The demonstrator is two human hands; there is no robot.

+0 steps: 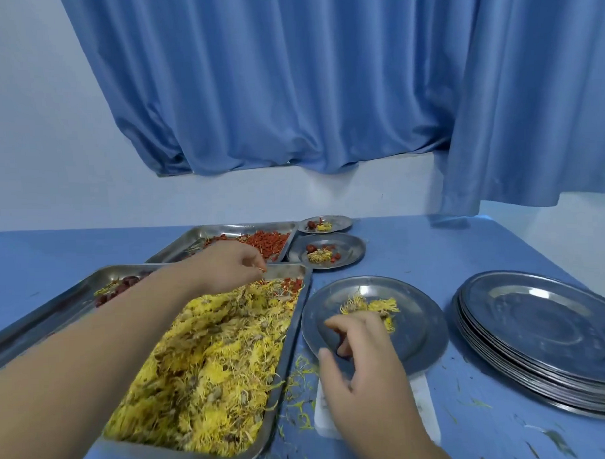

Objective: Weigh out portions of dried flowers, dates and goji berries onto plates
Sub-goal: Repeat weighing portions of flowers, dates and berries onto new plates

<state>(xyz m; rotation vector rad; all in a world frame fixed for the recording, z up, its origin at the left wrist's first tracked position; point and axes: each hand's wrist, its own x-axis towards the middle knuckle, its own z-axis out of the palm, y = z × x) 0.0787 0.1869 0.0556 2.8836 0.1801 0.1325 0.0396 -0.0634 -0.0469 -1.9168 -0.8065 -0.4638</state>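
A big steel tray (57, 306) holds yellow dried flowers (213, 366), dark red dates (119, 287) at its far left and some goji berries (292, 284) at its far right corner. My left hand (227, 266) reaches over the tray's far end and pinches something small and thin. A steel plate (421, 331) sits on a white scale (425, 407) and carries a tuft of dried flowers (372, 305). My right hand (360, 361) hovers over this plate's near side, with a dark date (343, 349) between its curled fingers.
A second tray (192, 243) with goji berries (270, 240) lies behind. Two small filled plates (350, 251) (340, 221) stand to its right. A stack of steel plates (545, 341) is at the right. Loose petals litter the blue table (466, 251).
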